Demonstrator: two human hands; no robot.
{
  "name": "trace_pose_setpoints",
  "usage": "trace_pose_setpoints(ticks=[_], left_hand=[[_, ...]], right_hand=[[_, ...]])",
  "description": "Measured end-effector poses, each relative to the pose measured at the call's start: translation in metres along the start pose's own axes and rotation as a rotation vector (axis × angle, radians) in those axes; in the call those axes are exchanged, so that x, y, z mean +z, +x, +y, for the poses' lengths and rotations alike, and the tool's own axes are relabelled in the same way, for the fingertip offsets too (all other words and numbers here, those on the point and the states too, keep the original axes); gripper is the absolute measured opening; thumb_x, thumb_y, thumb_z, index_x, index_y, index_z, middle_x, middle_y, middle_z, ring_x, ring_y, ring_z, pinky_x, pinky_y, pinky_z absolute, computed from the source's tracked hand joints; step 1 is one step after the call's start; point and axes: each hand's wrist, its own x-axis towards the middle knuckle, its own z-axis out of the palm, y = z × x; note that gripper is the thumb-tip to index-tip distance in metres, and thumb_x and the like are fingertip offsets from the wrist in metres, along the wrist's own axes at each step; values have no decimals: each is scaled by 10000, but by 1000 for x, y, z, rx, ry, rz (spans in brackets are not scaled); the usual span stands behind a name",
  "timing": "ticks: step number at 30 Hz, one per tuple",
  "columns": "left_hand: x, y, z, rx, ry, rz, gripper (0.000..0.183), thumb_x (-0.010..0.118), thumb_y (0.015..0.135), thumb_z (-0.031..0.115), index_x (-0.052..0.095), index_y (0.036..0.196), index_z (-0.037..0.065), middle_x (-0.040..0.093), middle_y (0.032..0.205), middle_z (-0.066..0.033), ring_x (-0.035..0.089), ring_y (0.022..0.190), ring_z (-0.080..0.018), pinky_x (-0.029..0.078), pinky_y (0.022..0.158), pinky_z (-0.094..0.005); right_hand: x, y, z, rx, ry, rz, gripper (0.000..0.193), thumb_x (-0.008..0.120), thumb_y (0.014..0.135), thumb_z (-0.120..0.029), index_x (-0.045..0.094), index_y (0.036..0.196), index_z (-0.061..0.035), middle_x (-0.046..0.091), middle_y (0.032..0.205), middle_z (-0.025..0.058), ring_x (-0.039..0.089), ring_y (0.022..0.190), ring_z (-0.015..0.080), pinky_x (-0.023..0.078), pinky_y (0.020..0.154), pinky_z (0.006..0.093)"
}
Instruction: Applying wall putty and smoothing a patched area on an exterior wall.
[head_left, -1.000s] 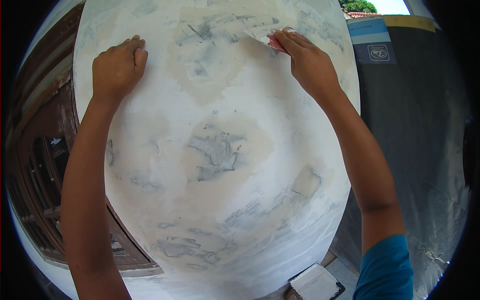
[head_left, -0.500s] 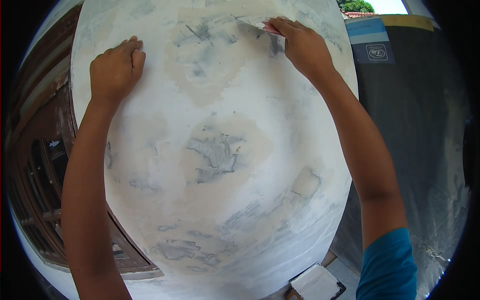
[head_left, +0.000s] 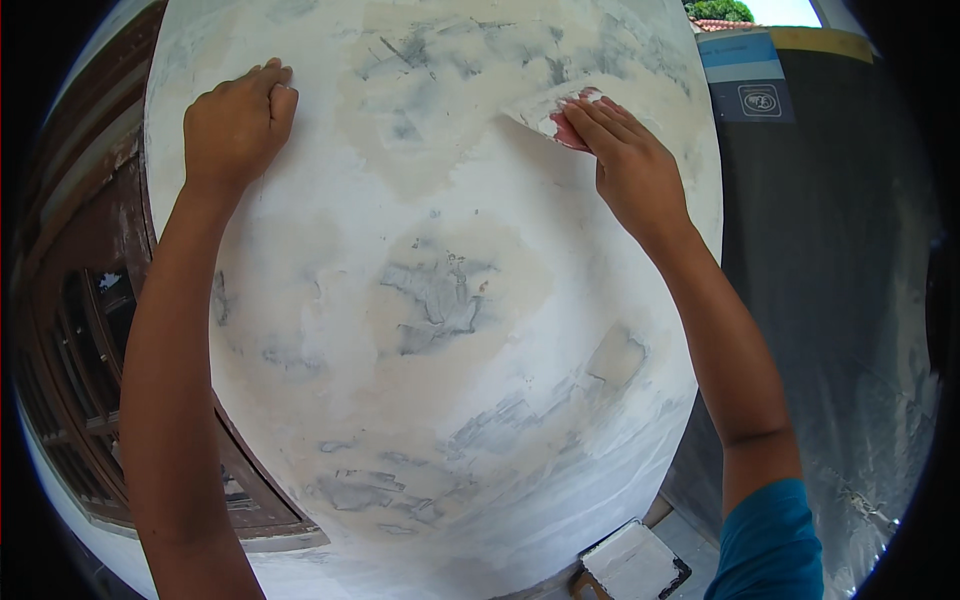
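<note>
A white wall point(head_left: 430, 400), patched with grey and beige smears, fills the middle of the view. In my right hand point(head_left: 642, 170) is a putty scraper with a reddish grip point(head_left: 568, 130). Its pale, filler-smeared blade point(head_left: 535, 108) lies tilted against or very close to the wall at the upper right. My left hand point(head_left: 238, 122) is closed at the wall's upper left, knuckles up. Its fingers curl away from view, so whatever they may hold is hidden.
A brown wooden window frame with panes point(head_left: 105, 330) borders the wall on the left. Dark sheeting point(head_left: 820, 260) with a blue label point(head_left: 740, 62) covers the right side. Low at the right stands a white-topped object with dark edges point(head_left: 636, 563).
My right hand has drawn the scraper downward and slightly right, and more of its blade now shows. The left hand stays at nearly the same spot.
</note>
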Motion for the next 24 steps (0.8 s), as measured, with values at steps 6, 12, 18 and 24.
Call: trace_pose_setpoints(ticks=[6, 12, 18, 24], left_hand=[[3, 4, 4, -13, -22, 24, 263, 542, 901, 215, 759, 989, 95, 745, 1078, -82, 735, 891, -248, 583, 765, -370], [-3, -1, -1, -11, -8, 4, 264, 541, 907, 215, 759, 1003, 101, 739, 1107, -80, 733, 899, -247, 582, 787, -371], [-3, -13, 11, -17, 11, 33, 288, 520, 926, 195, 740, 1073, 82, 722, 1172, -89, 713, 1008, -250, 578, 835, -366], [-57, -102, 104, -146, -220, -167, 414, 473, 903, 93, 632, 1271, -8, 617, 1346, -178, 552, 1299, -312, 300, 1185, -469]], right_hand=[[20, 21, -14, -121, 53, -10, 393, 546, 912, -34, 606, 1300, -59, 652, 1309, 94, 622, 1205, 244, 508, 1018, 363], [-12, -104, -45, 38, 110, -182, 466, 592, 835, 27, 622, 1296, -34, 642, 1310, 162, 610, 1232, 299, 469, 1073, 436], [-67, -173, -79, 265, 170, -402, 441, 605, 827, 45, 648, 1260, -35, 665, 1277, 138, 615, 1225, 283, 479, 1066, 416], [-143, -273, -142, 693, 432, -703, 443, 594, 845, 65, 656, 1265, -61, 687, 1231, 130, 657, 1140, 319, 531, 970, 375]])
